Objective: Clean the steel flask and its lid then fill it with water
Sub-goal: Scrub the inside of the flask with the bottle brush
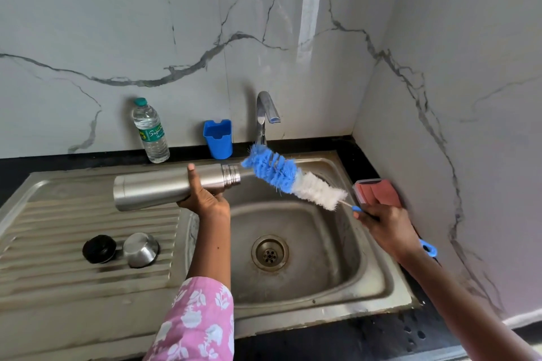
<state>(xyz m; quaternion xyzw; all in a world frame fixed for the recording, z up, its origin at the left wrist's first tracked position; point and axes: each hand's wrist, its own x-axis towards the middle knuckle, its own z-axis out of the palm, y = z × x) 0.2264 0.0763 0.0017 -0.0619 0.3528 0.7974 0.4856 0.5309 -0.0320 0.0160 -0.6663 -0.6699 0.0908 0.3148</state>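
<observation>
Over a steel sink, by a marble wall.
Left hand grips the flask sideways; right hand grasps the brush beside its mouth.

Basin: open from above over the drain.
Rear of basin: flask, level in the left hand, and brush, in the right hand, cross it in the air; brush tip just beside the flask mouth.
Tap: spout overhangs the rear rim behind the brush.
Drainboard: stopper and cap side by side mid-board; bare ribs left and front of them.
Back ledge: bottle and cup, a gap between.
Right side: wall close to the rim; pad lies against it.
</observation>
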